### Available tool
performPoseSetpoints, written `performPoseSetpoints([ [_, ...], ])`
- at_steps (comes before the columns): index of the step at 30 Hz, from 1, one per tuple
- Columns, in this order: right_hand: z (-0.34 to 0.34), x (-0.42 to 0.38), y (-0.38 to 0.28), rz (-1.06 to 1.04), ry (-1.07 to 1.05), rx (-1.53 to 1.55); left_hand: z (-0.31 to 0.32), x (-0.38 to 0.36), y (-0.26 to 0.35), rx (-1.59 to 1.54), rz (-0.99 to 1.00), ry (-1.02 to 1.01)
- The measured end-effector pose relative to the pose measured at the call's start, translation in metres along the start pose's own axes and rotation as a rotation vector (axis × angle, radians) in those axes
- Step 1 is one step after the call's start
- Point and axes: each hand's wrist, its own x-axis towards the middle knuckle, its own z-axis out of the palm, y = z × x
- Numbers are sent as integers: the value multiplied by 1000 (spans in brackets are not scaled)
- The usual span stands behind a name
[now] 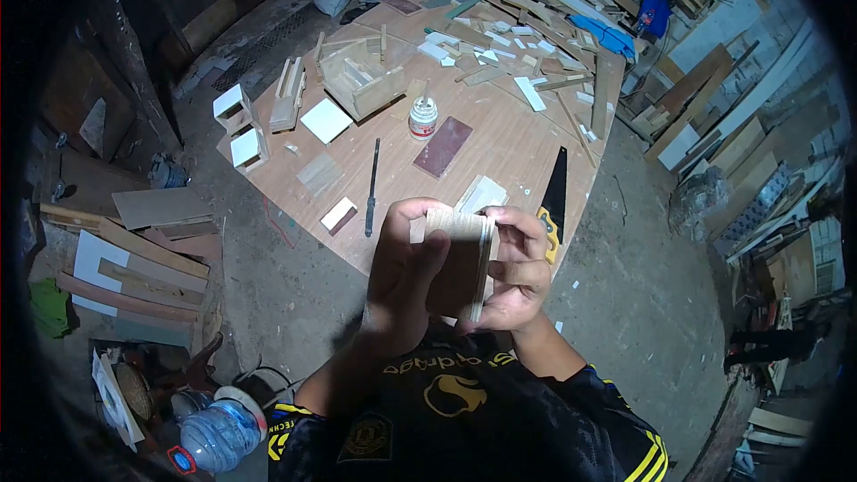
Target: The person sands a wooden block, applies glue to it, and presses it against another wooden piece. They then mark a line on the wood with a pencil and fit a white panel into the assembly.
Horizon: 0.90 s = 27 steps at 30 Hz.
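Note:
Between both hands, close to my chest, is a stack of thin rectangular wooden pieces (461, 268), held upright with light layered edges on its right side. My left hand (403, 272) grips the stack from the left, thumb across its face. Around the right edge are the curled fingers of my right hand (518, 272). Just beyond the hands lies a pale block (483, 194) on the wooden table (344, 245). A white glue jar (423, 118) stands farther back, beside a dark brown board (443, 146).
A handsaw (555, 205) lies at the table's right edge, a dark rod-like tool (373, 192) at left. Behind are an open wooden box (364, 80), white-faced blocks (248, 148) and scattered offcuts (527, 49). A water bottle (219, 433) is at lower left.

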Motion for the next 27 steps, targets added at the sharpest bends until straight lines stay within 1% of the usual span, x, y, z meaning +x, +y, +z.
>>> performPoseSetpoints([
  [4,2,-1,1,-1,16,3,1,0,-1,-34,10,-11],
  [7,1,-2,3,-4,-2,7,0,2,-2,32,42,18],
  [9,-1,0,2,-2,-17,9,-1,1,0,12,-3,-22],
  [12,-2,1,4,1,-34,6,-2,2,-2,63,21,-13],
  [15,0,1,5,-4,-35,6,-3,3,-3,94,3,1],
  [20,2,0,9,-4,-5,16,-5,7,-6,83,5,-4],
  [27,-1,1,14,0,-39,-4,-6,10,-4,83,-31,-3],
])
